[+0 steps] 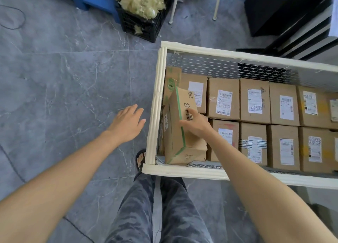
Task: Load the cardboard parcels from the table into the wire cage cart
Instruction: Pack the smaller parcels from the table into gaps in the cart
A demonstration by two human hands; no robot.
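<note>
the right forearm [265, 188] reaches toward 12 o'clock. the right hand [196, 124] presses straight fingers on the tilted box [180, 136] at the cart's [157, 105] 9 o'clock end. the left hand [128, 123], at the box's 9 o'clock, hovers spread and holds nothing. risk: pushed askew, the box may jam against the packed boxes [254, 100] and crush a corner.

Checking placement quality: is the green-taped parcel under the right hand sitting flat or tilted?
Tilted. The green-taped parcel sits askew in the cart, edges slanted against the flat rows; the right hand rests on it.
</note>
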